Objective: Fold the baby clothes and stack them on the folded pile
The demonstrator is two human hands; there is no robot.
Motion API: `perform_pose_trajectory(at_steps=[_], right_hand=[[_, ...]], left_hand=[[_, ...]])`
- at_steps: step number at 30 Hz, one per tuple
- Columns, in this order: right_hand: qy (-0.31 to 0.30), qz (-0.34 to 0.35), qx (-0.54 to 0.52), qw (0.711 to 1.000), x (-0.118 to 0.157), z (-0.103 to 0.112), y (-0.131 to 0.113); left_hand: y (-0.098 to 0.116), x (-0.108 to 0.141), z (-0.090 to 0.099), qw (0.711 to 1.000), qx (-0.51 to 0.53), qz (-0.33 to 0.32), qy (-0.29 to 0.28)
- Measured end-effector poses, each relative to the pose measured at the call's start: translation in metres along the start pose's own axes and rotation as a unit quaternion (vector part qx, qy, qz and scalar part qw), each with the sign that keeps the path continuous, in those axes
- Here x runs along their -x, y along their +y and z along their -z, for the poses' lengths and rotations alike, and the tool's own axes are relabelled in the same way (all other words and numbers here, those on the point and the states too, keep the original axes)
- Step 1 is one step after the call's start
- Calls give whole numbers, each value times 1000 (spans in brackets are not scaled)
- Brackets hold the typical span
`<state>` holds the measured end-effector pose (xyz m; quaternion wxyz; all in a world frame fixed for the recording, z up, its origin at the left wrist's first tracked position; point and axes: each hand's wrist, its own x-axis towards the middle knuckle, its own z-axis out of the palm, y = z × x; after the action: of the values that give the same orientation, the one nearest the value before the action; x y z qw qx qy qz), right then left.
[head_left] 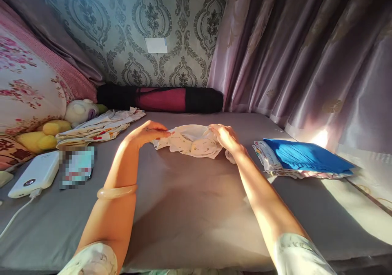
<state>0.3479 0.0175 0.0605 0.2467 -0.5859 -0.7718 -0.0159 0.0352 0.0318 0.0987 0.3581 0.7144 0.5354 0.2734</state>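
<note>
A small pale garment (186,142) with a faint print is stretched between my two hands over the grey bed sheet (183,209). Its opening faces up, and the lower part hangs in loose folds. My left hand (151,132) pinches the garment's left edge, thumb and fingers closed on the cloth. At the opposite side, my right hand (225,136) grips the right edge, its fingertips partly hidden by the fabric. Below my right wrist, a bit of the same pale cloth shows. Whether the garment's underside touches the sheet, I cannot tell.
On the right lies a folded clothes stack (306,156), blue on top. Pale clothes (101,128) lie at the left near plush toys (43,136). Closer are a white power bank (36,175) with a cable and a blurred flat object (78,167). A black-and-red roll (162,99) lies along the wall.
</note>
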Motion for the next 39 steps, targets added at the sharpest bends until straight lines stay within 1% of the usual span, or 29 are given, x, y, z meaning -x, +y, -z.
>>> perform_pose_trajectory(at_steps=[2, 4, 7, 10, 12, 14, 17, 19, 22, 23, 26, 28, 30, 33, 35, 36, 37, 38, 39], right_hand=[[13, 9, 37, 999, 1, 8, -2], [22, 17, 69, 997, 2, 15, -3], [34, 19, 117, 992, 5, 28, -7], [51, 4, 142, 989, 12, 43, -16], [81, -1, 124, 989, 16, 52, -23], [125, 3, 85, 988, 18, 59, -29], [177, 3, 25, 984, 17, 68, -35], [187, -1, 5, 982, 17, 76, -37], [161, 10, 14, 987, 15, 93, -38], [143, 22, 22, 989, 15, 101, -38], [89, 69, 31, 993, 11, 127, -38], [60, 89, 16, 994, 7, 142, -38], [26, 86, 1, 996, 3, 152, -39], [-31, 70, -5, 997, -3, 158, -38], [-43, 70, -2, 997, -4, 158, -37], [-34, 72, -1, 997, -4, 159, -37], [-13, 73, -2, 997, -3, 159, -37], [20, 73, -3, 997, -2, 159, -38], [63, 71, -7, 995, -1, 159, -39]], left_hand=[[5, 2, 2, 999, 6, 8, 33], [12, 5, 4, 997, 16, 1, 74], [18, 10, 2, 989, 38, -42, 134], [21, 13, -3, 976, 56, -94, 186], [23, 14, -7, 963, 63, -130, 228], [26, 15, -9, 948, 53, -163, 267], [37, 19, -3, 932, 3, -198, 302], [47, 25, 7, 922, -43, -224, 313], [65, 37, 31, 912, -108, -254, 304], [71, 41, 39, 915, -122, -254, 289], [84, 52, 63, 938, -129, -235, 219], [87, 56, 74, 952, -118, -221, 176], [87, 57, 80, 963, -107, -204, 141], [83, 55, 77, 977, -89, -154, 116], [80, 53, 72, 980, -78, -132, 125], [80, 53, 69, 978, -73, -134, 139], [80, 52, 67, 973, -69, -148, 164], [80, 51, 65, 961, -65, -174, 203], [81, 50, 63, 943, -62, -207, 251]])
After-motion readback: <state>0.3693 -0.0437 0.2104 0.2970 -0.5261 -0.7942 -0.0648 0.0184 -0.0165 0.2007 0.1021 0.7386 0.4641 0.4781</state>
